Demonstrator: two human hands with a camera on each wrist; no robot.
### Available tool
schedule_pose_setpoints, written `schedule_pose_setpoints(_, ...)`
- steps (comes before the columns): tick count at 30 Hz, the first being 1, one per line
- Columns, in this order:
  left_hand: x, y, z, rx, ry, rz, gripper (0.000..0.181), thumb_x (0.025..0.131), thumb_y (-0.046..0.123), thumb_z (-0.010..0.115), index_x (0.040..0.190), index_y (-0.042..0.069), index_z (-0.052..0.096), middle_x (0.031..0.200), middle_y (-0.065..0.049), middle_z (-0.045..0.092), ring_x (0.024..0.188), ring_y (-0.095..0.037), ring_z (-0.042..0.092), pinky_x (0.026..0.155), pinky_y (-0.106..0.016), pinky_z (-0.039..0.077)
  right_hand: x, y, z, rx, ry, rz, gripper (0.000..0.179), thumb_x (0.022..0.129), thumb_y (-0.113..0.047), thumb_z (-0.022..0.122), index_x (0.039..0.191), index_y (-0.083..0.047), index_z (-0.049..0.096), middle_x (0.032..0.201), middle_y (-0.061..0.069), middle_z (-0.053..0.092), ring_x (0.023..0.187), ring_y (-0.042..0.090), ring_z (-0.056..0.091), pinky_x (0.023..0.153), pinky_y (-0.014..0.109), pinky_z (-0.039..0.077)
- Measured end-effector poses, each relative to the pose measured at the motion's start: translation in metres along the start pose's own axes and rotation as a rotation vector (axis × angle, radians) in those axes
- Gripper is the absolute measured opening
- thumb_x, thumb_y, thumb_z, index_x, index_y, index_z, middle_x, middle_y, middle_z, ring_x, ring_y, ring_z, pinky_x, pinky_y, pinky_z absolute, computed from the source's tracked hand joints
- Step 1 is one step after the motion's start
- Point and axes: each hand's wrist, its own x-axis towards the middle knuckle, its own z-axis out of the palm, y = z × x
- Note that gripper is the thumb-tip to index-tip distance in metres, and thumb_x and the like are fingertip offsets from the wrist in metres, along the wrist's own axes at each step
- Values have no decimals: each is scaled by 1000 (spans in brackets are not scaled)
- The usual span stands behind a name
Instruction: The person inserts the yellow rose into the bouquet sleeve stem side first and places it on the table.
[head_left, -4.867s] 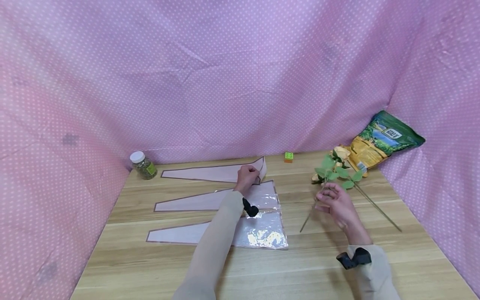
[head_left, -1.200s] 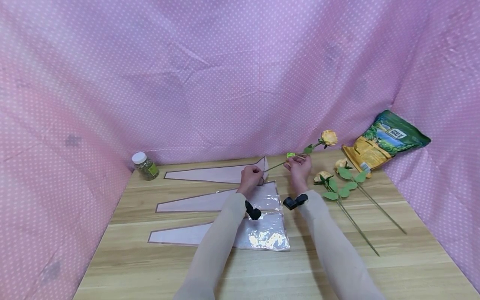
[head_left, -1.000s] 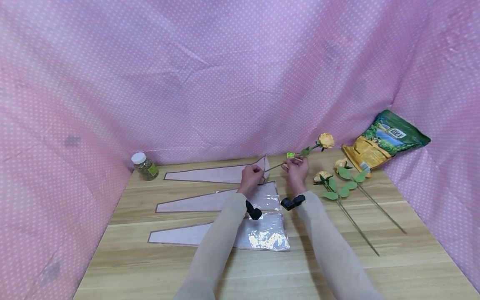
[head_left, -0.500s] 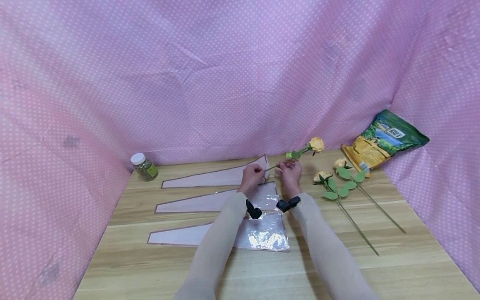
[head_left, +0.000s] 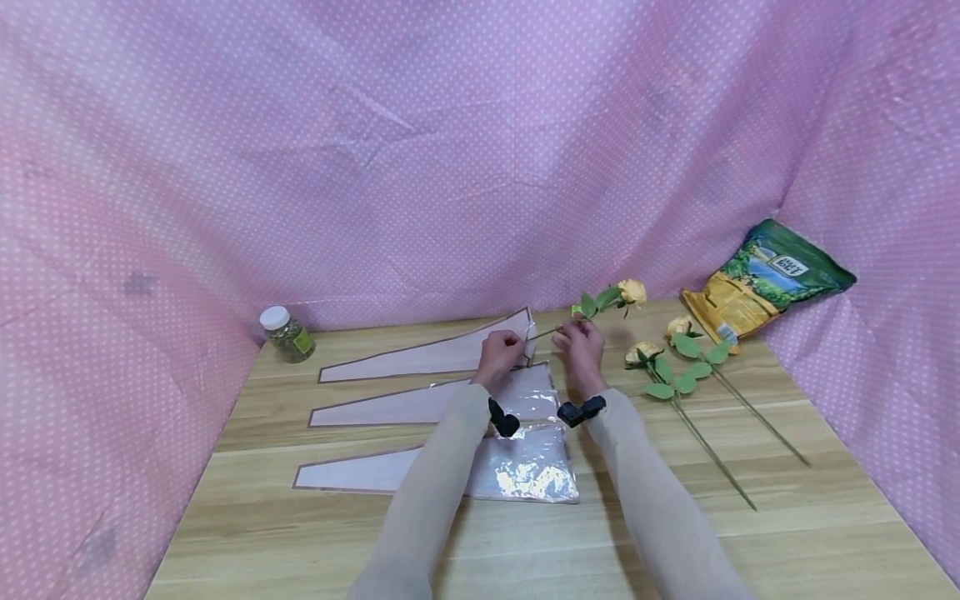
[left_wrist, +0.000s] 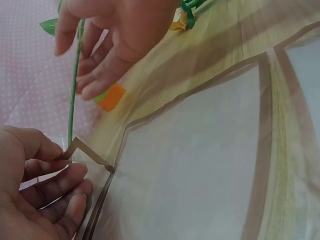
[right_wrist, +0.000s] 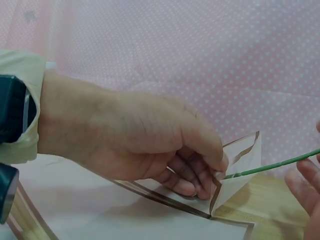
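Observation:
My left hand pinches the mouth of the farthest flower sleeve, a tapered translucent wrapper with a brown border. In the left wrist view its thumb and forefinger hold the folded brown edge. My right hand holds a yellow artificial rose by its green stem, bloom pointing to the right. The stem's lower end runs into the sleeve's raised mouth, beside my left fingertips, where its tip is hidden. Two more sleeves, a middle one and a near one, lie flat on the table.
Two yellow roses, one nearer and one farther right, lie on the wooden table. A green and yellow bag leans at the back right. A lidded jar lies tilted at the back left. A green-orange toy brick sits behind my right hand.
Since the earliest frame, my right hand has lifted one rose from the right and brought it left to the sleeve. Over the last second the stem slid farther in, and the sleeve's narrow end swung nearer.

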Motion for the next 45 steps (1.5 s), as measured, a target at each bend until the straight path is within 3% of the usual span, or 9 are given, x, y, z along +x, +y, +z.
schedule_pose_setpoints(4,0,0,0,1,-6,5,15,90,11,61,83,1,70,75,2,57,71,-12,50,63,-20,40,-2,-5,-2,20,-3,24,7,101,-15,53,108,-14,54,94,-1,63,75,13,69,76,34,59)
schedule_pose_setpoints(10,1,-2,0,-4,-19,-8,15,92,11,60,85,1,70,76,2,58,72,-12,50,62,-20,41,-5,-10,-6,42,16,75,27,106,-30,44,122,-12,56,100,-4,66,87,15,70,89,41,57)
schedule_pose_setpoints(16,1,-2,0,-11,-23,-12,15,92,11,60,86,1,70,76,2,57,70,-11,50,61,-20,41,-5,-9,-8,120,57,-21,28,108,-29,38,114,-10,58,91,-6,70,89,9,71,103,43,52)
schedule_pose_setpoints(20,1,-1,1,2,-22,-8,15,93,11,60,87,1,70,77,1,57,71,-11,50,61,-20,41,-4,-6,-9,125,62,-71,27,107,-25,41,114,-5,57,85,-9,71,84,5,72,98,38,55)
schedule_pose_setpoints(25,0,2,3,15,-16,6,15,92,10,60,87,1,69,77,1,58,71,-12,51,61,-20,41,-4,-5,-12,83,61,-41,25,107,-27,43,115,-9,59,84,-9,72,88,12,74,84,33,60)
schedule_pose_setpoints(27,1,3,3,17,-7,23,14,92,9,60,86,0,69,76,1,57,71,-11,51,61,-20,41,-5,-5,-13,72,57,-25,24,107,-27,43,116,-10,58,86,-7,73,91,15,74,86,35,60)
schedule_pose_setpoints(33,2,7,5,15,-14,81,13,91,9,59,85,0,68,77,1,58,72,-11,51,65,-19,41,-6,-2,-12,88,36,-2,41,107,-22,43,136,6,46,85,-4,72,89,13,74,89,35,59)
schedule_pose_setpoints(38,2,10,5,27,-35,102,14,92,10,59,87,0,68,79,-2,60,73,-11,51,65,-19,41,-4,1,-10,94,6,-5,40,107,-19,44,137,8,43,86,-4,71,85,8,72,87,31,59)
schedule_pose_setpoints(45,2,12,4,57,-71,118,14,93,11,59,88,1,69,83,-6,64,74,-12,52,65,-20,42,-3,4,-7,16,-27,-2,39,107,-19,43,136,7,45,99,2,70,92,10,71,101,44,53)
